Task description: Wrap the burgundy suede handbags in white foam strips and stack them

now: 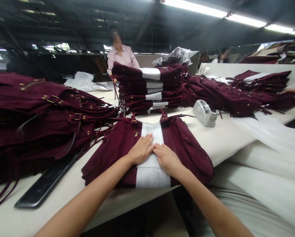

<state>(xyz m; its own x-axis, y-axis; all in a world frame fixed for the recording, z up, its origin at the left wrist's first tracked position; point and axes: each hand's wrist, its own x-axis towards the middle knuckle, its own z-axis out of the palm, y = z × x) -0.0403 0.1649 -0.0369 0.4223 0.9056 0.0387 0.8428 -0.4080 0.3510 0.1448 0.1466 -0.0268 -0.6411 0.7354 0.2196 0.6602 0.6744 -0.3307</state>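
A maroon handbag [186, 148] lies flat before me at the table's front edge, its handles toward the far side. Around its middle runs a band of white wrapping paper [152, 177]. My left hand [141, 149] rests flat on the band, fingers stretched out. Beside it, my right hand [167, 158] presses on the band's right part, its fingertips meeting the left hand. Both palms face down and neither grasps anything. A grey tape dispenser [204, 113] stands beyond the bag to the right.
Behind the bag rises a stack of wrapped maroon bags [132, 85]. More maroon bags [38, 112] cover the left side, near a black tray-like object [48, 181]. White sheets [268, 168] drape at right. A person in a pink shirt [124, 59] stands across the table [226, 138].
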